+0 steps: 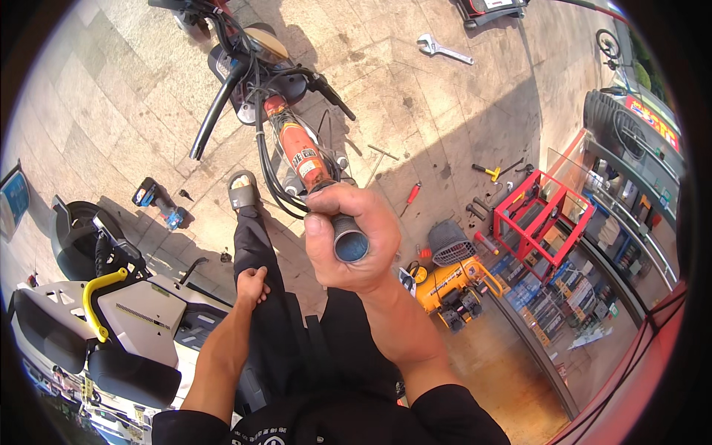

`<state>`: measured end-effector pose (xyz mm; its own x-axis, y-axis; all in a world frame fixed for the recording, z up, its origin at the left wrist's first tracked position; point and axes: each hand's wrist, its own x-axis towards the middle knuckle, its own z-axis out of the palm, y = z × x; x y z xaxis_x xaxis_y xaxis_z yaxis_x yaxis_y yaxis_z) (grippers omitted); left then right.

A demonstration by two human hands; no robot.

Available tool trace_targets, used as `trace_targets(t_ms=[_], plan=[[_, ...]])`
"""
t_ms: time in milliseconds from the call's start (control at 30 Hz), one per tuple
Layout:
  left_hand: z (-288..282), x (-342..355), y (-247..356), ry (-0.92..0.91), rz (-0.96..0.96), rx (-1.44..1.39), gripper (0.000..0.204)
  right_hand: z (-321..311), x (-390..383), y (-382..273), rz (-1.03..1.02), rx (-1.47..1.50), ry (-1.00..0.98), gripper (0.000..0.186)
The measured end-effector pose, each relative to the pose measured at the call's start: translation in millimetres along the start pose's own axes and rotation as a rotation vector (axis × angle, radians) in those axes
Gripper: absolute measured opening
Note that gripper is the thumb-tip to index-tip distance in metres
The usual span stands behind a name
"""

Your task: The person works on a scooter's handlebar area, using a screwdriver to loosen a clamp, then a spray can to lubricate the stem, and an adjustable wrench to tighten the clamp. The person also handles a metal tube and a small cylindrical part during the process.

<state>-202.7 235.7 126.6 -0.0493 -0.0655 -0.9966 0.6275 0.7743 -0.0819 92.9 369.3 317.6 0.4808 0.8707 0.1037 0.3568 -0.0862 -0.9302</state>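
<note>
My right hand (353, 233) grips the threaded steering tube (351, 245) of an orange fork assembly (295, 148) at the centre, its open end facing up at me. Dark cables (268, 172) run beside the fork to black handlebars (230, 104) lying toward the top. My left hand (252, 287) is lower, by my left thigh, with curled fingers; whatever they may hold is hidden. My sandalled foot (242, 194) stands left of the fork.
Paving holds a wrench (441, 49), cordless drill (159, 204), red screwdriver (412, 194) and hammer (487, 171). Right are a red metal frame (519, 200), yellow compressor (452, 285) and glass shopfront (593, 311). A white-and-black scooter (144, 311) stands lower left.
</note>
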Motion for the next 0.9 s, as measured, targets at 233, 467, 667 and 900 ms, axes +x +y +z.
trace_targets(t_ms=[233,467,667,900], plan=[[0,-2,-3,0.015,0.019,-0.032,0.031,-7,9,4,-0.014,0.060,-0.142,0.008],[17,-20,17,0.196,0.353,-0.125,0.022,-5,1,8,-0.010,0.285,-0.176,0.029],[24,-100,145,0.326,1.501,-0.075,0.059,-1,-4,7,-0.040,0.267,-0.109,0.032],[13,-115,229,0.225,1.687,0.486,0.076,-3,-3,3,0.005,0.238,-0.109,0.024]])
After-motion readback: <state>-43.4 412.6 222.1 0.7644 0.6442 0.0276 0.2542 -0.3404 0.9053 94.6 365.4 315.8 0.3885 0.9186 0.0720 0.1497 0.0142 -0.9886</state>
